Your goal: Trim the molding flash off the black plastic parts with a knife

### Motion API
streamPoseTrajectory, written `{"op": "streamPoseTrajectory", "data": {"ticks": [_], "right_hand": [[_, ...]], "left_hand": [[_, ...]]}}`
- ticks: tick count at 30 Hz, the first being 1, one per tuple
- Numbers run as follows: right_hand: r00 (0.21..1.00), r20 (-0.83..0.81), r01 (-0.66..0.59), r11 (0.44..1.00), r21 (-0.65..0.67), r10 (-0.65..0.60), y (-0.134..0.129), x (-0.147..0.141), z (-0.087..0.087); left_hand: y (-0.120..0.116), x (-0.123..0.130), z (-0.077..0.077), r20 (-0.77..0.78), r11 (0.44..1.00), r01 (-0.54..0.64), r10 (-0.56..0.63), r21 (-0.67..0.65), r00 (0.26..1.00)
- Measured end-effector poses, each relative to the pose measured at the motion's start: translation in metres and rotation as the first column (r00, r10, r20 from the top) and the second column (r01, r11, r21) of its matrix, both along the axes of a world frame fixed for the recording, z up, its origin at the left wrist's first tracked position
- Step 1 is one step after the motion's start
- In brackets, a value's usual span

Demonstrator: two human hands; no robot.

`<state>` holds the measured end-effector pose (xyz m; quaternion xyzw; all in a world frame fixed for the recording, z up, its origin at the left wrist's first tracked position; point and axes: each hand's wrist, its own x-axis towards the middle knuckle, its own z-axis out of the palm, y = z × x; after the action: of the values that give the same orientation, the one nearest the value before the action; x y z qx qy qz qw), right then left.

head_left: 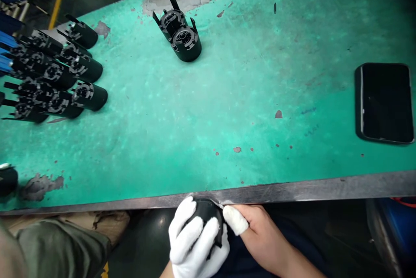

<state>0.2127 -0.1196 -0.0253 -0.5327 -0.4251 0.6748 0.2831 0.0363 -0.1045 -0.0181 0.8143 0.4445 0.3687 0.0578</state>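
Observation:
My left hand (198,243), in a white glove, is wrapped around a black rounded plastic part (205,209) just below the table's front edge. The glove covers much of the part, and a dark prong shows at its lower right. My right hand (260,230) is closed at the part's right side, its thumb in a white finger cover. From its pinch a thin, pale, blade-like tool (218,203) reaches to the part's upper rim; the tool's handle is hidden inside the hand.
The green worktable (234,96) has chipped paint and a metal edge. Two black pronged cylinders (186,46) stand at its back middle, with several similar cylinders (58,70) clustered at left. A black phone-like device (385,102) lies at right. Another person's green-clothed leg (61,243) is at lower left.

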Motion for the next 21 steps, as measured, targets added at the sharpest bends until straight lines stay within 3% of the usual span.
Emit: {"op": "streamPoseTrajectory", "data": {"ticks": [5, 14, 18, 21], "right_hand": [[0.997, -0.075, -0.013, 1.0, 0.019, 0.015, 0.002, 0.005, 0.0], [0.994, 0.111, -0.008, 1.0, -0.006, 0.008, 0.007, -0.005, 0.012], [0.994, 0.11, 0.021, 1.0, -0.007, -0.02, 0.0, -0.011, 0.008], [0.995, 0.101, 0.022, 1.0, -0.012, -0.021, -0.003, -0.009, 0.004]], "left_hand": [[0.0, -0.001, 0.0, 0.003, 1.0, 0.004, -0.004, -0.014, 1.0], [-0.001, -0.01, -0.004, -0.019, 0.997, 0.068, -0.069, -0.03, 0.997], [-0.005, -0.015, 0.01, -0.018, 0.998, 0.066, -0.066, -0.015, 0.998], [-0.004, -0.016, 0.028, -0.014, 0.996, 0.01, -0.008, 0.084, 1.0]]}}
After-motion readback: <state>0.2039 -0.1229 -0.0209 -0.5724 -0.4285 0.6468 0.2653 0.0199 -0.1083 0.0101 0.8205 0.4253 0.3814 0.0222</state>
